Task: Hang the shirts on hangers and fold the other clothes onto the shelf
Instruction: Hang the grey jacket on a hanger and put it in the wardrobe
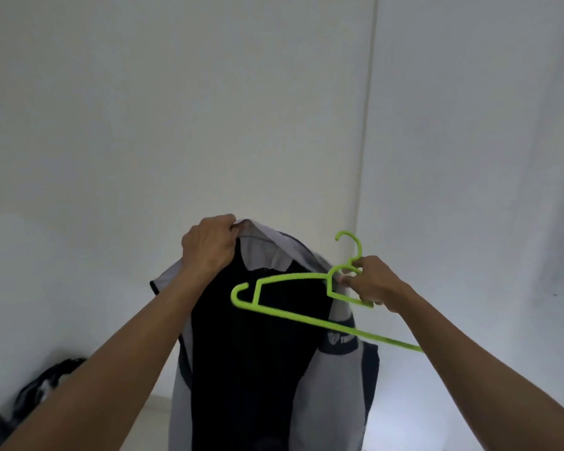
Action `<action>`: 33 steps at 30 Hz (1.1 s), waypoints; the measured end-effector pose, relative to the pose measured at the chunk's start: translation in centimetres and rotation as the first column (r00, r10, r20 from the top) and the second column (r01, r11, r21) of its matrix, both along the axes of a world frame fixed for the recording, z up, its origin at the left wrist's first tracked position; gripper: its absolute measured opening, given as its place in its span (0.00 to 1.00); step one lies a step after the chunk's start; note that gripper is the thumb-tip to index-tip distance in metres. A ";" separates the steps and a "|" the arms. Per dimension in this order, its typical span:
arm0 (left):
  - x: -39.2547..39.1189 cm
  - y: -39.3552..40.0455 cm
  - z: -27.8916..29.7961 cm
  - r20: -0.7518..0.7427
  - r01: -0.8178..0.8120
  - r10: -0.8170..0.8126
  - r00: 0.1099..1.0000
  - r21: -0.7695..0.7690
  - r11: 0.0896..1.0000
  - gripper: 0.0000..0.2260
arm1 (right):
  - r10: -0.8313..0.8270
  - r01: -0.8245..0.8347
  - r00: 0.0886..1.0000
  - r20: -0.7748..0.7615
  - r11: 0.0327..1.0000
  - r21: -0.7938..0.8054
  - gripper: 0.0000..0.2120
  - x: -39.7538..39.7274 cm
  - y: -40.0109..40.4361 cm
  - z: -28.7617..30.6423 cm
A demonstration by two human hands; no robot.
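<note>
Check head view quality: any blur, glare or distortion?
Head view: dim, flat light, no glare; wide-angle bend in the wall corner line; the dark heap bottom left is motion-smeared; green hanger and shirt slightly soft, both hands' grip readable.

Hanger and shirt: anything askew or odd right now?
Nothing damaged. The green hanger is tilted, held outside the shirt by the right hand, not yet inside the collar, which the left hand grips. A dark heap lies low on the left, too blurred to identify.
</note>
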State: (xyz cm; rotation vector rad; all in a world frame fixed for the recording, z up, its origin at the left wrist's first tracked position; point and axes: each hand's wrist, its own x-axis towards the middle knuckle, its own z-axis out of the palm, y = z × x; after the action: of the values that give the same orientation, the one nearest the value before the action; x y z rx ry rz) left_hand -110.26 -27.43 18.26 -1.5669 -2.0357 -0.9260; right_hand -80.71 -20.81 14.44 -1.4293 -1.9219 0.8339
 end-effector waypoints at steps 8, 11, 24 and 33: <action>-1.0 0.7 0.1 0.090 0.076 -0.060 0.994 -0.194 0.978 0.26 | 0.282 -0.294 0.956 -0.084 0.910 -0.291 0.10 -0.7 -1.7 3.8; -1.3 0.2 0.1 0.138 0.085 -0.055 0.989 -0.216 0.973 0.30 | 0.335 -0.354 0.935 -0.113 0.888 -0.294 0.09 -1.5 -2.1 4.3; -5.3 -1.7 0.4 0.134 0.212 -0.177 0.975 -0.328 0.921 0.27 | 0.371 -0.383 0.922 -0.111 0.916 -0.117 0.20 -4.1 -3.1 6.0; -4.4 -2.7 1.5 0.056 0.221 -0.214 0.975 -0.290 0.931 0.25 | 0.397 -0.408 0.903 -0.166 0.913 -0.032 0.17 -7.3 -4.6 5.9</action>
State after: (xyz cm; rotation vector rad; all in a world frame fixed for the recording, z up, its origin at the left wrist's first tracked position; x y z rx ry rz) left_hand -114.70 -30.16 19.72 -1.9819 -2.1249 -0.7415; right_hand -88.04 -25.45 20.35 -0.9740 -2.1147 1.1711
